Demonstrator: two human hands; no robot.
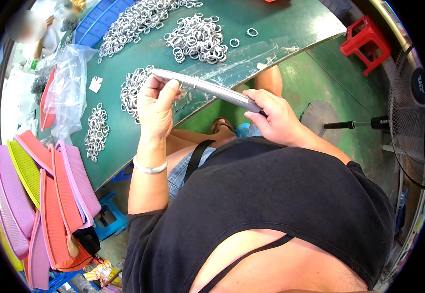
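Observation:
A long grey metal ring mandrel (212,89) is held slantwise in front of me, over the table's near edge. My right hand (275,113) is closed round its thicker end, where a dark handle shows. At the thin end my left hand (158,102) is closed, with thumb and fingers pinched against the stick. Whether a ring is also between those fingertips cannot be made out. A thin band, perhaps a ring, seems to sit on the mandrel just right of them. Beside and behind my left hand lies a pile of silver-coloured rings (132,93).
More rings lie in a small heap (97,132), a middle heap (198,41) and a far heap (129,24) on the green table (251,61). Coloured plastic baskets (61,195) are stacked left. A red stool (366,41) and a fan (407,102) stand right. A person is at far left.

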